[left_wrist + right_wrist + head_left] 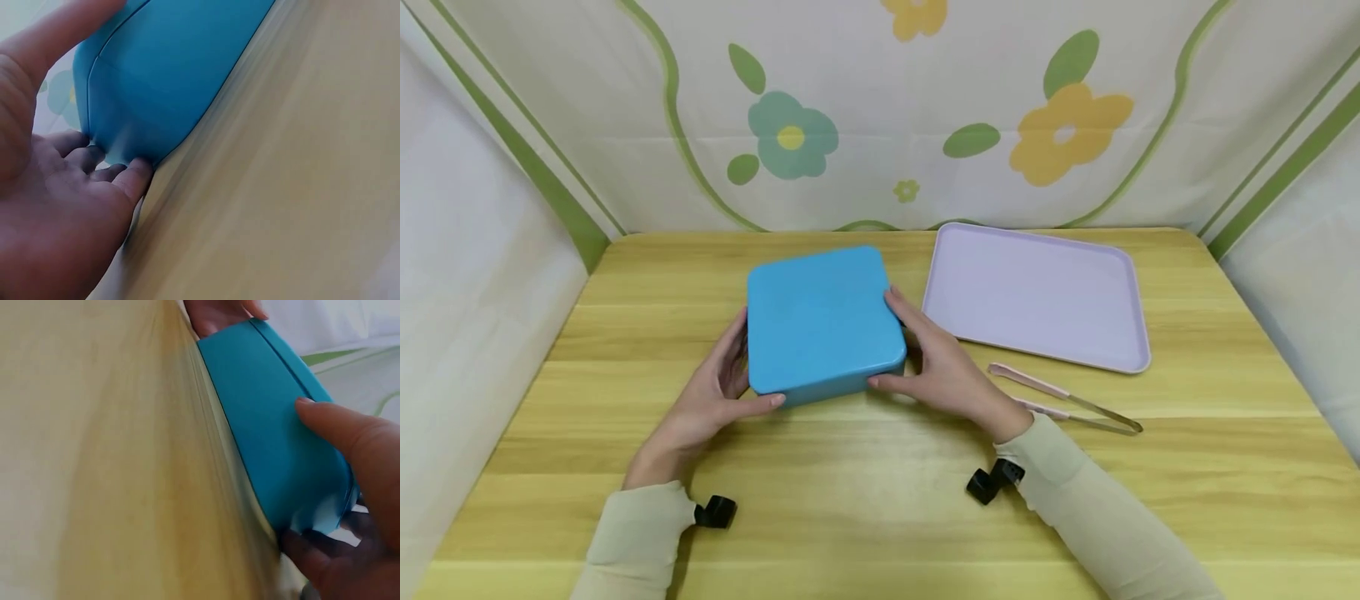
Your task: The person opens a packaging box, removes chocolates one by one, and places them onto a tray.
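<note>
As I see it remotely, left hand (703, 408) and right hand (943, 367), half-curled, grip the box (823, 321) between them by its sides; tray (1037, 296) lies beyond the right hand, tongs (1066, 395) just right of it.

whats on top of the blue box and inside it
The flat top of the blue box is bare, with the left hand and right hand holding its sides. Its closed top covers the inside, so any contents cannot be seen.
</note>
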`<state>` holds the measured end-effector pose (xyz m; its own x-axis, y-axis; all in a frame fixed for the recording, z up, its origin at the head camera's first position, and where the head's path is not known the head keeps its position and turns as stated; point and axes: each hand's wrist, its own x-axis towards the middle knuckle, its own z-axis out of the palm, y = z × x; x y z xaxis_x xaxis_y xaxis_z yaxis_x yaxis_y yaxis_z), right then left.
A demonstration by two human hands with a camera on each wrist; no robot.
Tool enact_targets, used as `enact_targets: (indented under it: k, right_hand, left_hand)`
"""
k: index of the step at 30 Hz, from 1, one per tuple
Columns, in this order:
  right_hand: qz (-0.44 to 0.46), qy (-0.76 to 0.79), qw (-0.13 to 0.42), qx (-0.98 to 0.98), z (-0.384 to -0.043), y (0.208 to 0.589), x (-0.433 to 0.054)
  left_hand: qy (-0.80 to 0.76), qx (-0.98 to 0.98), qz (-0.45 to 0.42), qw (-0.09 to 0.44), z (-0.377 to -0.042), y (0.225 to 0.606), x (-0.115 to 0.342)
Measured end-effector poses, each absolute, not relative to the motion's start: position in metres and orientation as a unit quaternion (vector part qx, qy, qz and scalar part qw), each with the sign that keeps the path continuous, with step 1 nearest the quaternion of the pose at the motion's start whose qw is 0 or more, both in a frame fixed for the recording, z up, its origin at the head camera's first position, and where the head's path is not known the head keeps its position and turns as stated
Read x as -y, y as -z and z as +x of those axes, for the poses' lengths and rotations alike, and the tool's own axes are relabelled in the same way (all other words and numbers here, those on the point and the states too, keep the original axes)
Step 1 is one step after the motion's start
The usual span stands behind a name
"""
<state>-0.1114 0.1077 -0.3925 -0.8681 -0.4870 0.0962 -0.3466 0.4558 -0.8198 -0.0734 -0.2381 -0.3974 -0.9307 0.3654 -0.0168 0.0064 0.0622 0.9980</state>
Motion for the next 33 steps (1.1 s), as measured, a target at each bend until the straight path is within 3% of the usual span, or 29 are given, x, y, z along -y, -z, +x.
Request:
enact_targets:
  k: [9, 23, 33]
  right_hand:
    - [-0.224, 0.557, 0.107, -0.792, -0.112, 0.407, -0.112]
    - [-0.246, 0.5, 0.036, -0.83, -0.109, 0.408, -0.112]
    - [-0.251, 0.502, 0.013, -0.828, -0.104, 0.41, -0.114]
  left_hand:
    - [-0.679, -0.714, 0.109, 0.13, -0.068, 0.401, 0.237]
    - [-0.675, -0.721, 0.11, 0.113, -0.066, 0.4, 0.234]
    - [-0.664, -0.728, 0.134, 0.107, -0.062, 0.398, 0.237]
